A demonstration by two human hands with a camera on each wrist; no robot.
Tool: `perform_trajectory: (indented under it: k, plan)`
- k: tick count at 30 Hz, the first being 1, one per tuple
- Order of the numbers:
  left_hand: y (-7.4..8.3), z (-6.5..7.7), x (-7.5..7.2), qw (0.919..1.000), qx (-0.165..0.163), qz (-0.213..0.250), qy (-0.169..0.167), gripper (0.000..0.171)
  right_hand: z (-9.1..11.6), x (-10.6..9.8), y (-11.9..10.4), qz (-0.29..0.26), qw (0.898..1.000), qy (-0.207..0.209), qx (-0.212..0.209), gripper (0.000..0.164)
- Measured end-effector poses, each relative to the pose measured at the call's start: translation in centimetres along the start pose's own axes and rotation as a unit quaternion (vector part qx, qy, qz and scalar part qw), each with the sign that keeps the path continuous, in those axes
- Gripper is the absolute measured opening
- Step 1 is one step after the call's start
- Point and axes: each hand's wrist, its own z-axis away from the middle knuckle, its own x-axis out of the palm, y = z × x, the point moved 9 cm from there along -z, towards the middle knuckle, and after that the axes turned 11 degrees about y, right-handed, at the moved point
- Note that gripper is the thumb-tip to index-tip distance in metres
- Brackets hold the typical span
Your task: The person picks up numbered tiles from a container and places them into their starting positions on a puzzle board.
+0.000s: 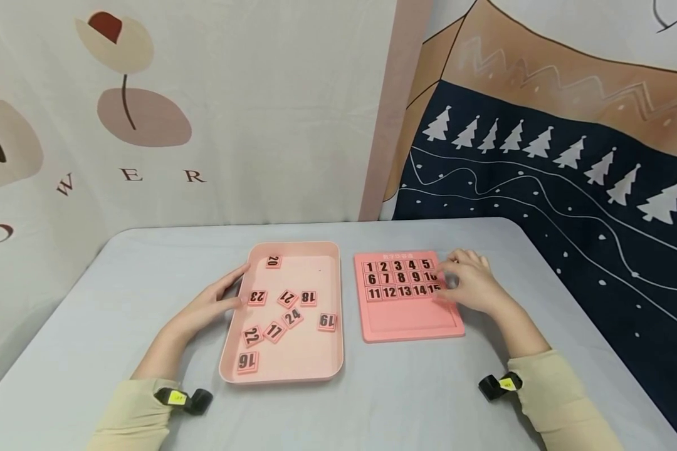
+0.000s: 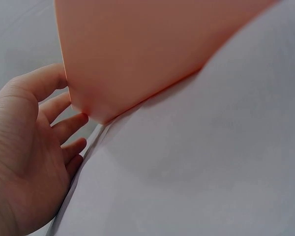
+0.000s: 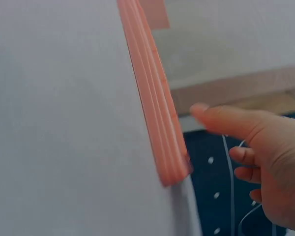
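A pink number board (image 1: 412, 322) lies on the right, with three rows of number tiles (image 1: 401, 276) running from 1 to 15 in its upper part. My right hand (image 1: 471, 282) is over the board's right edge, fingertips by the 10 and 15 tiles. In the right wrist view its fingers are loosely extended and nothing shows between them. To the left lies a pale pink tray (image 1: 310, 363) with several loose number tiles in it. My left hand (image 1: 209, 307) touches the tray's left wall with loosely extended fingers.
Loose tiles in the tray lie at various angles, such as the 20 tile (image 1: 273, 262) at the far end and the 16 tile (image 1: 248, 362) near the front. A light cloth (image 1: 163, 263) covers the table. Printed curtains (image 1: 293, 125) hang behind it.
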Motion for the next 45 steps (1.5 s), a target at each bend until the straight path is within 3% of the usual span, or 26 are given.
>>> perform_trajectory:
  k: [6,13,18,27,35,45]
  plan:
    - [0.1,-0.1,0.0,1.0,0.0,-0.003,0.0,0.075,-0.9,-0.8,-4.7,-0.043,0.998,0.025,-0.042,0.044]
    - [0.0,-0.1,-0.1,1.0,-0.003,-0.001,0.001,0.075,-2.1,0.9,-11.4,-0.129,0.984,0.017,-0.123,0.044]
    - [-0.1,-0.1,-0.1,1.0,-0.005,0.0,0.0,0.075,-3.0,3.0,-16.6,-0.154,0.97,-0.019,-0.189,0.042]
    - [0.1,-0.1,-0.1,1.0,-0.003,-0.004,0.003,0.075,-3.6,8.3,-25.1,-0.123,0.935,-0.106,-0.316,0.043]
    - [0.1,0.0,0.0,1.0,0.004,-0.003,-0.001,0.074,-3.6,11.6,-29.1,-0.125,0.91,-0.174,-0.356,0.045]
    - [0.4,0.0,0.0,0.9999,0.012,-0.005,-0.002,0.072,-4.0,14.9,-31.4,-0.08,0.902,-0.239,-0.349,0.051]
